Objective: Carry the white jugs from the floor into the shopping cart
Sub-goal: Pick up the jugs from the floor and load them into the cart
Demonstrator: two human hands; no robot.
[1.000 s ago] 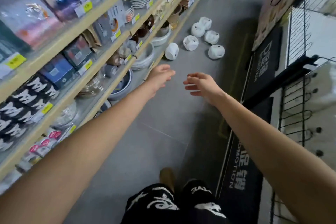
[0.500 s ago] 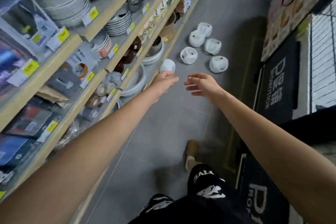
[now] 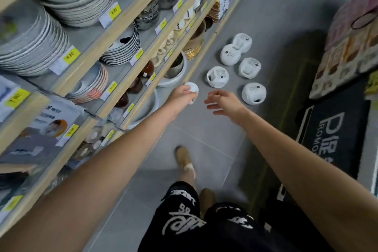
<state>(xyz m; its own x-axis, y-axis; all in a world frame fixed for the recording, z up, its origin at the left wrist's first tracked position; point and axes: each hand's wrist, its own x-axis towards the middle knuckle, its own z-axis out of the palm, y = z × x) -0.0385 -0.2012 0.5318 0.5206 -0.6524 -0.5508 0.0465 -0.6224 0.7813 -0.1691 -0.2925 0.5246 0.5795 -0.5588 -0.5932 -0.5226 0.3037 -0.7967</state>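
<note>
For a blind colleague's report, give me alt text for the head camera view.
A person's left hand and right hand reach toward six white jugs on a grey shop floor; the left overlaps the nearest jug, contact unclear. Shelves of crockery line their left side.

Bright, even indoor light, seemingly from overhead. Soft, diffuse shadow on the grey floor (image 3: 204,133) around 6 o'clock. Heavy motion blur at 9 and 3 o'clock, smearing the shelves (image 3: 126,20) and the black mat (image 3: 335,135). Strong wide-angle bowing toward the edges. Sharpest just above centre, on the white jugs (image 3: 254,93) at 1 o'clock.
</note>
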